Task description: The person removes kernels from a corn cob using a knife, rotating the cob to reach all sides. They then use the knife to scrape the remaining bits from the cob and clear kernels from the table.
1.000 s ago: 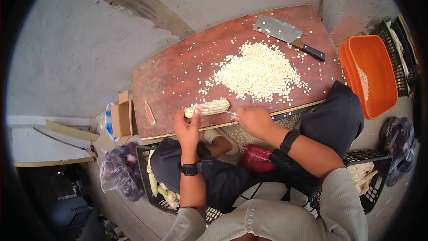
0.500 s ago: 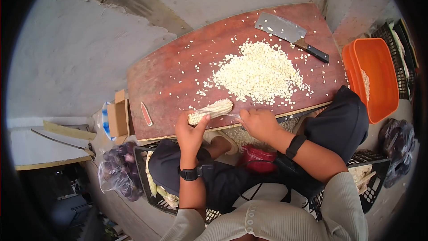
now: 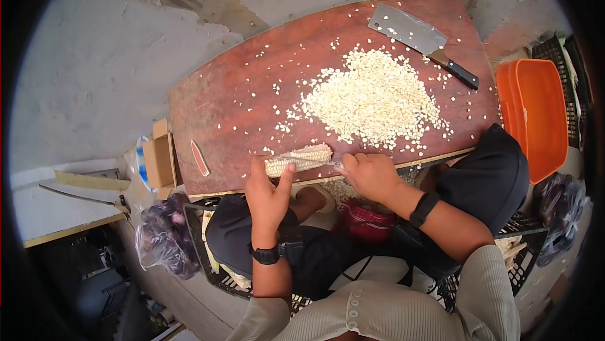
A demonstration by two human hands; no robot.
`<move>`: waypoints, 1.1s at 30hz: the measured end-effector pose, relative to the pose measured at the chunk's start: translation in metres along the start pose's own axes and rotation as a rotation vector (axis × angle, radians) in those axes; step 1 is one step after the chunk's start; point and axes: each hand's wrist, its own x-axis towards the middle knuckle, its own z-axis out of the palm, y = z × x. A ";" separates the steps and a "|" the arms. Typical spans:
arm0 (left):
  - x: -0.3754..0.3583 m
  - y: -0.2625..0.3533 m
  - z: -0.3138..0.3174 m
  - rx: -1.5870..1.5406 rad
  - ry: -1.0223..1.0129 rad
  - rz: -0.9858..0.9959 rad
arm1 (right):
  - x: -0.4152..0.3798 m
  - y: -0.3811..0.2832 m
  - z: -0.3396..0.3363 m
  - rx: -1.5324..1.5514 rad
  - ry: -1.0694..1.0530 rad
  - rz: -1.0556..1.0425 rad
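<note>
My left hand (image 3: 268, 195) is closed around the left end of a pale corn cob (image 3: 302, 157) at the table's near edge. Its thumb presses on the near side of the cob. A thin blade (image 3: 312, 161) lies along the cob, and my right hand (image 3: 368, 174) grips its right end; the handle is hidden in the fist. Part of the cob's right side looks stripped, while rows of kernels show at the left. Just beyond the cob, a heap of loose white kernels (image 3: 375, 98) covers the middle of the red table (image 3: 214, 101).
A cleaver (image 3: 409, 31) lies at the table's far right and a small red-and-white blade-shaped piece (image 3: 200, 158) at the left. Orange tubs (image 3: 541, 120) stand on the right. Plastic bags (image 3: 167, 237), a cardboard box (image 3: 159, 159) and black crates (image 3: 532, 246) surround the table.
The camera view has shifted slightly, moving the table and tubs in the frame. Both hands keep their hold on cob and blade, with the left fingers and thumb a little changed in pose.
</note>
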 end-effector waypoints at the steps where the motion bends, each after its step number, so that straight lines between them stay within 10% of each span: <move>1: 0.001 0.000 0.000 -0.001 -0.011 -0.011 | 0.001 0.000 -0.001 -0.002 0.001 0.003; 21: -0.007 0.004 0.011 -0.007 0.009 0.119 | 0.029 -0.020 0.010 0.718 -0.142 0.327; 33: -0.005 -0.018 0.017 -0.440 0.036 -0.091 | -0.011 0.000 -0.002 0.009 0.020 0.025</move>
